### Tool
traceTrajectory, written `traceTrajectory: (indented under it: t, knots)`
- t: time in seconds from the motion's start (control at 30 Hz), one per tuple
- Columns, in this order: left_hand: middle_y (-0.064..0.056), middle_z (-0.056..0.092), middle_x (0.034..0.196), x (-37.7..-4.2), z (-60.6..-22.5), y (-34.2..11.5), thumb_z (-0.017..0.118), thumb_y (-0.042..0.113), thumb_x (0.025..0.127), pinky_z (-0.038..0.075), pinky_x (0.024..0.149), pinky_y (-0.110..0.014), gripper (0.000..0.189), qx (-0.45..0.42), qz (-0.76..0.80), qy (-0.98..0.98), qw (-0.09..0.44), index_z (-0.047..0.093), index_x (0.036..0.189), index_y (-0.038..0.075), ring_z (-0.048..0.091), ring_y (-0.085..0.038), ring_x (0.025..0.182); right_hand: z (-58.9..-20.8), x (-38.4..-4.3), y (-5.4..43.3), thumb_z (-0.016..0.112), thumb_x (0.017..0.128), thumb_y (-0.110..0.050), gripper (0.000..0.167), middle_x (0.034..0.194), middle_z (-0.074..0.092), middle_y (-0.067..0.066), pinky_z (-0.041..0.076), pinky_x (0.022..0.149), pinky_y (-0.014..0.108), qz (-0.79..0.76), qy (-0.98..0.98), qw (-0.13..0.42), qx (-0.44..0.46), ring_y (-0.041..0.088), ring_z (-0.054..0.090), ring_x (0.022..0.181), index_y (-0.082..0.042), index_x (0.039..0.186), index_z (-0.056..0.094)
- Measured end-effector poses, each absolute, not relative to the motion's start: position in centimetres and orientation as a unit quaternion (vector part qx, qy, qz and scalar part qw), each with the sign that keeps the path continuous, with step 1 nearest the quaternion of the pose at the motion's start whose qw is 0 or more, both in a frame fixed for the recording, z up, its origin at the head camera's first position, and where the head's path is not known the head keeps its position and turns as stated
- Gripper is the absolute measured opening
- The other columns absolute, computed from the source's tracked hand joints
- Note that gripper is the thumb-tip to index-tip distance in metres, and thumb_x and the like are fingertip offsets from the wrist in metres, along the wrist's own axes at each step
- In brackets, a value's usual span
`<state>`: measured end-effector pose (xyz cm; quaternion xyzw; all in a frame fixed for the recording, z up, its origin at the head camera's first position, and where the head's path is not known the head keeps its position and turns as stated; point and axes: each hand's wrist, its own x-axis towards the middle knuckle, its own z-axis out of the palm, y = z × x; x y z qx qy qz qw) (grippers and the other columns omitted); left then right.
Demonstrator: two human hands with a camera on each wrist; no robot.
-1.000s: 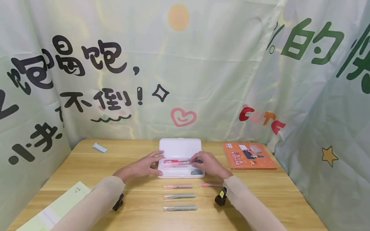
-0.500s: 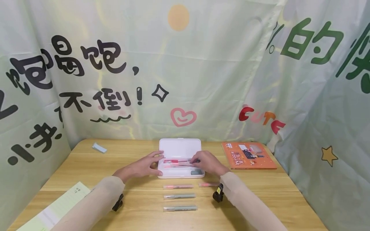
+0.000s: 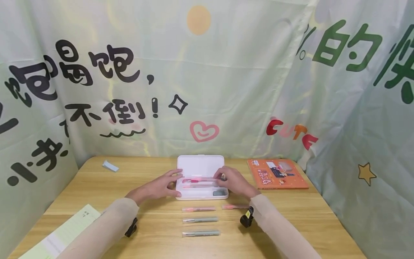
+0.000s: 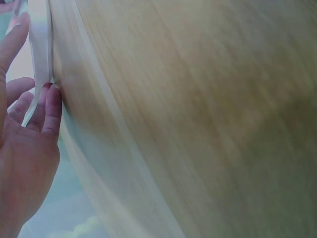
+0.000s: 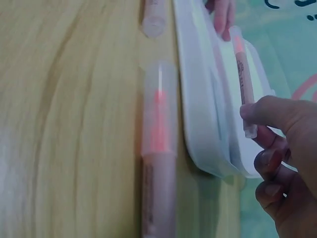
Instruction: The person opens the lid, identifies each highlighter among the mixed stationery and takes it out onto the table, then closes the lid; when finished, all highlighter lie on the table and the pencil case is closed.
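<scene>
A white pencil case [image 3: 201,166] lies with its lid raised near the back of the table. My left hand [image 3: 156,186] grips its left end, thumb at the front corner and fingers at the back; the left wrist view shows fingertips against the case's edge. Between thumb and forefinger my right hand [image 3: 233,181] pinches a pink highlighter [image 5: 244,79] by one end, over the case. A red pen [image 3: 191,181] lies inside the case, with another pinkish pen in front of it. A grey object [image 3: 219,193] sits in the front right compartment.
In front of the case lie two pink highlighters [image 3: 198,209] [image 5: 159,163] and two grey ones [image 3: 200,220] [image 3: 201,233]. An orange book [image 3: 277,174] is at the back right, a light blue strip [image 3: 110,166] at the back left. A green notepad [image 3: 64,230] lies front left.
My right hand has shifted slightly back, and the pink highlighter in it now shows behind the red pen. My left hand stays on the case.
</scene>
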<state>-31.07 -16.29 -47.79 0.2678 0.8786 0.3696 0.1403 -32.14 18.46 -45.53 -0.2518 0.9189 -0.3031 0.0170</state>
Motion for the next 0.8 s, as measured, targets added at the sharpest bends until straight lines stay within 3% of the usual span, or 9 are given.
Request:
traceTrajectory:
  t: [0.23,0.37,0.47,0.8]
  knots:
    - [-0.016,0.02,0.182,-31.1,-47.8,-16.3,0.081,0.031,0.101,0.031,0.129,-0.067,0.086,0.271,0.373,0.876,0.141,0.037,0.167,-0.002,0.029,-0.048,0.162,-44.3,-31.0,20.6,0.075,0.106,-0.026,0.004,0.104,0.07,-0.007,0.049,0.071,0.025,-0.32,0.913,0.019,-0.251,0.012,0.056,0.078,-0.022,0.107,0.076]
    - [-0.017,0.019,0.182,-30.9,-47.7,-16.3,0.081,0.031,0.101,0.033,0.128,-0.067,0.086,0.27,0.374,0.876,0.142,0.037,0.167,-0.003,0.03,-0.049,0.162,-43.6,-30.1,22.3,0.074,0.106,-0.021,0.006,0.104,0.07,-0.003,0.046,0.062,0.024,-0.321,0.907,0.014,-0.272,0.011,0.05,0.068,-0.018,0.11,0.076]
    - [-0.018,0.019,0.182,-30.9,-47.7,-16.3,0.08,0.03,0.101,0.036,0.127,-0.065,0.086,0.272,0.374,0.875,0.14,0.036,0.167,-0.004,0.032,-0.049,0.161,-43.3,-29.2,23.8,0.073,0.106,-0.017,0.007,0.103,0.069,0.0,0.044,0.06,0.024,-0.332,0.899,0.013,-0.287,0.01,0.048,0.066,-0.013,0.112,0.076]
    - [-0.017,0.019,0.182,-31.1,-47.9,-16.4,0.081,0.032,0.101,0.032,0.128,-0.067,0.087,0.274,0.376,0.874,0.139,0.036,0.167,-0.003,0.028,-0.05,0.162,-43.8,-25.3,28.9,0.073,0.107,-0.024,0.004,0.1,0.066,-0.001,0.045,0.061,0.023,-0.358,0.89,0.039,-0.278,0.006,0.048,0.07,-0.02,0.108,0.075]
